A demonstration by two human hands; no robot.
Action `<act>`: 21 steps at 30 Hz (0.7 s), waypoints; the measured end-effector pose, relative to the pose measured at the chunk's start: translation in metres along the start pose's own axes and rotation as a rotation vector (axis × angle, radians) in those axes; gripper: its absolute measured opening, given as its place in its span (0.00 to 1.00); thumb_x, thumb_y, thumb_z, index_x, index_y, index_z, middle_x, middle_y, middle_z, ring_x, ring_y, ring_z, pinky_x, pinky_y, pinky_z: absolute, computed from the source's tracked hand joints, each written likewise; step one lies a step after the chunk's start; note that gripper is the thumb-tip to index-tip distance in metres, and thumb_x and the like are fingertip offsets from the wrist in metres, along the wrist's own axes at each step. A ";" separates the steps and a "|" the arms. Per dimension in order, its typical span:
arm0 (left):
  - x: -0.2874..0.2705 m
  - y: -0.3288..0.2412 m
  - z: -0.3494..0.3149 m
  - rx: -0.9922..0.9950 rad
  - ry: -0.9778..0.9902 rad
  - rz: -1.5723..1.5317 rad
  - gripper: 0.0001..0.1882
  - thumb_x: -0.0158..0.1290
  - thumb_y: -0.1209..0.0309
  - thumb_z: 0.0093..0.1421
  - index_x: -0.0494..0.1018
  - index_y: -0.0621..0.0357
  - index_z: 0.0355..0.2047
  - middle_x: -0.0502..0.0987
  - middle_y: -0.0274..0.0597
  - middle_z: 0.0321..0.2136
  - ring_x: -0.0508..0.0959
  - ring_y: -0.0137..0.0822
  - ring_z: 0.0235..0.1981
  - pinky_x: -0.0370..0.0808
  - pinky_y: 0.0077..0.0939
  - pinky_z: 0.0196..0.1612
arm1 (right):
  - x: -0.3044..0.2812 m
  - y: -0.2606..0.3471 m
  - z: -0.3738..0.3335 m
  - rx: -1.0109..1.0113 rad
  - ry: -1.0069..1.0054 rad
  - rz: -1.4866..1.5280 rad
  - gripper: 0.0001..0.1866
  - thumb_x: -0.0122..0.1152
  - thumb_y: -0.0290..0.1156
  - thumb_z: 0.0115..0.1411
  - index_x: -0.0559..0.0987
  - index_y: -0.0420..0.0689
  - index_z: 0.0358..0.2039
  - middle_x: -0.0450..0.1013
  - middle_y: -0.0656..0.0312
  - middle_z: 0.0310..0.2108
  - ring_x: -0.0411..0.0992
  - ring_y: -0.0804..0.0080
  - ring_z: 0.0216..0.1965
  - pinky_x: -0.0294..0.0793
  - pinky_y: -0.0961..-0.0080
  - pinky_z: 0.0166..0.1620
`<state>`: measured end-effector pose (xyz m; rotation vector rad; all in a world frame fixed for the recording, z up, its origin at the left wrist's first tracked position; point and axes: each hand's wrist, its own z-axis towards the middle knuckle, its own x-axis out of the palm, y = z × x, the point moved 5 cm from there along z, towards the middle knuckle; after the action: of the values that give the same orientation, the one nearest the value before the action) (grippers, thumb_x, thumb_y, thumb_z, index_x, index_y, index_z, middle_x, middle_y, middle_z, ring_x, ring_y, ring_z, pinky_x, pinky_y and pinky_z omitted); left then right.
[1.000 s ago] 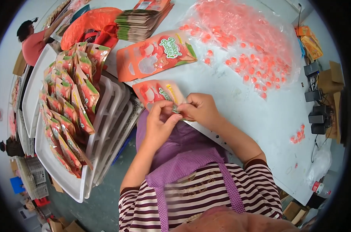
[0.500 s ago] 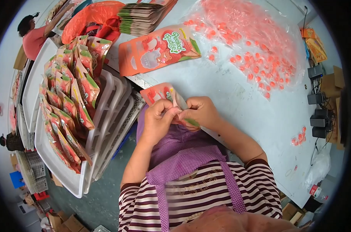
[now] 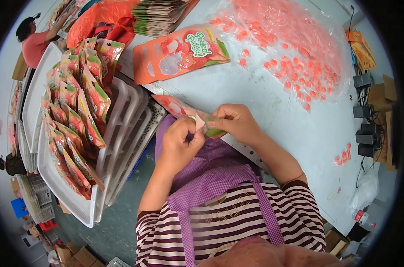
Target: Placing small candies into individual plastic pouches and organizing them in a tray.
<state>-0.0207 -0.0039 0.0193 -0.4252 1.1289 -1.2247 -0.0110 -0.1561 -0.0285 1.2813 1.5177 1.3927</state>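
Observation:
Both my hands hold one small orange snack pouch point(image 3: 177, 107) just above the table's near edge. My left hand point(image 3: 180, 143) pinches the pouch's near end with fingers closed. My right hand point(image 3: 235, 122) grips the same end from the right side, over a green patch of the pouch. The pouch lies tilted, its far end pointing up and left. A larger orange pouch point(image 3: 179, 53) of the same kind lies flat on the pale table point(image 3: 277, 115) beyond my hands.
Stacked white trays point(image 3: 122, 147) on my left carry several filled pouches point(image 3: 77, 107) standing in rows. A clear bag of small pink sweets point(image 3: 295, 49) covers the far right of the table. A stack of flat pouches point(image 3: 162, 15) lies at the back. Another person point(image 3: 35, 42) works far left.
The pouch has turned in my hands from lying nearly flat to tilted edge-on, and both hands have closed together on its near end.

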 end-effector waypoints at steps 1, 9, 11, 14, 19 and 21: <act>0.000 -0.001 -0.001 0.003 0.000 -0.003 0.07 0.56 0.80 0.47 0.67 0.61 0.22 0.71 0.43 0.21 0.73 0.39 0.23 0.69 0.25 0.26 | -0.001 0.004 -0.002 -0.113 -0.001 -0.151 0.09 0.59 0.26 0.55 0.72 0.37 0.22 0.73 0.63 0.23 0.70 0.82 0.22 0.69 0.85 0.25; 0.020 0.018 -0.011 -0.089 -0.040 -0.055 0.16 0.53 0.80 0.50 0.61 0.62 0.38 0.73 0.48 0.27 0.75 0.40 0.26 0.73 0.29 0.30 | 0.017 0.006 -0.005 -0.247 0.008 -0.597 0.07 0.54 0.26 0.56 0.69 0.38 0.33 0.71 0.50 0.21 0.72 0.58 0.22 0.68 0.66 0.25; 0.025 0.019 -0.013 -0.200 -0.034 -0.025 0.18 0.52 0.80 0.52 0.58 0.62 0.41 0.73 0.49 0.27 0.75 0.40 0.26 0.73 0.29 0.31 | 0.020 0.001 -0.008 -0.275 0.014 -0.785 0.07 0.53 0.25 0.55 0.68 0.38 0.34 0.71 0.48 0.21 0.72 0.53 0.23 0.68 0.63 0.25; 0.027 0.026 -0.015 -0.319 0.002 0.008 0.22 0.50 0.79 0.53 0.52 0.64 0.46 0.73 0.46 0.28 0.75 0.35 0.27 0.73 0.26 0.32 | 0.026 0.000 -0.013 -0.270 -0.056 -0.836 0.06 0.51 0.25 0.55 0.68 0.37 0.33 0.70 0.46 0.21 0.71 0.50 0.24 0.68 0.61 0.24; 0.031 0.035 -0.021 -0.375 -0.094 -0.222 0.24 0.49 0.81 0.53 0.53 0.63 0.48 0.68 0.36 0.26 0.68 0.24 0.26 0.68 0.18 0.28 | 0.038 0.002 -0.017 -0.593 -0.069 -0.990 0.05 0.50 0.26 0.51 0.65 0.39 0.27 0.68 0.54 0.15 0.71 0.61 0.17 0.69 0.67 0.20; 0.034 0.035 -0.023 -0.417 -0.109 -0.228 0.22 0.48 0.82 0.53 0.53 0.62 0.46 0.67 0.36 0.26 0.68 0.24 0.26 0.67 0.18 0.28 | 0.038 -0.002 -0.018 -0.580 -0.057 -0.993 0.06 0.51 0.25 0.51 0.66 0.38 0.28 0.68 0.53 0.16 0.70 0.57 0.17 0.68 0.66 0.20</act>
<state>-0.0249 -0.0147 -0.0334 -0.9468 1.2678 -1.1421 -0.0381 -0.1246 -0.0227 0.1304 1.2636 0.9677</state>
